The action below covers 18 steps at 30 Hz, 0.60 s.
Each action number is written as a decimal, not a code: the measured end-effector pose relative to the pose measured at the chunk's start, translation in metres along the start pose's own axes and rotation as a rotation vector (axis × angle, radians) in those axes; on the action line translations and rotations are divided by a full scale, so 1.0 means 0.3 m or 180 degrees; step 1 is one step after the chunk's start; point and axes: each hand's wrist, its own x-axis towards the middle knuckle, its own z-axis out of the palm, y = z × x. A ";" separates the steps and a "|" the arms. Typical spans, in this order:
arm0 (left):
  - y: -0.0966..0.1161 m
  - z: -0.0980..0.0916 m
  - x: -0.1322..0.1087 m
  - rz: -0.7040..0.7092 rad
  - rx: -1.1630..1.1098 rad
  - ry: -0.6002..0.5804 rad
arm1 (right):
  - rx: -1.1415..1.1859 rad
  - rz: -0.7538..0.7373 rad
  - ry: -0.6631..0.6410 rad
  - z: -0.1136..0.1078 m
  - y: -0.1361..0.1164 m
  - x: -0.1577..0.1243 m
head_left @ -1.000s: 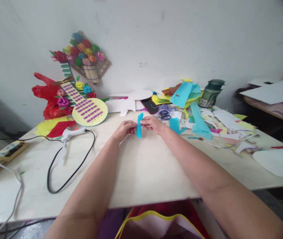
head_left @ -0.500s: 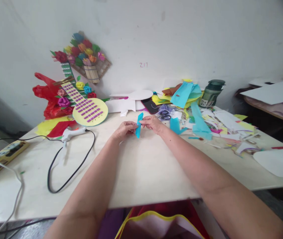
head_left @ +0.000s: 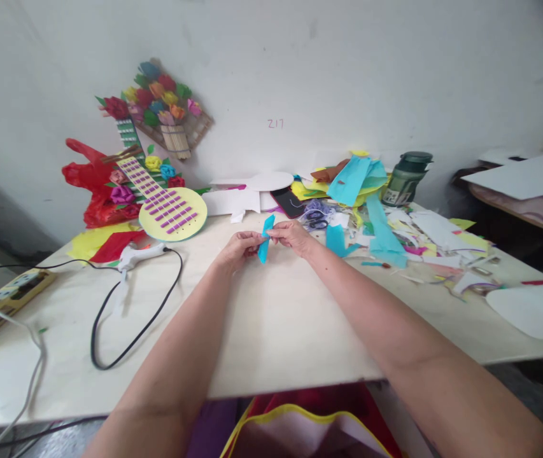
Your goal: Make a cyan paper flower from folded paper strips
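The person is showing 2 bare forearms with no sleeves reaching them. The left hand and right hand are wearing no rings or gloves.

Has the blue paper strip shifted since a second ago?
Yes, slightly: the blue paper strip, pinched between left hand and right hand, tilted so its lower end swung leftward toward the glue gun.

blue paper strip tilted further (lower end leftward).
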 end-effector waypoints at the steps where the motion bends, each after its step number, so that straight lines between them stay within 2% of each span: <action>1: -0.001 -0.001 0.001 -0.0007 -0.0014 -0.0001 | -0.0006 0.0010 0.0007 0.000 -0.001 -0.001; 13: 0.001 0.005 0.000 -0.0063 -0.0143 -0.0006 | -0.0288 -0.0270 0.0227 0.008 -0.001 0.003; 18: 0.008 -0.001 -0.005 -0.0028 -0.0356 -0.0012 | -0.0034 -0.0113 -0.0019 0.009 -0.023 -0.008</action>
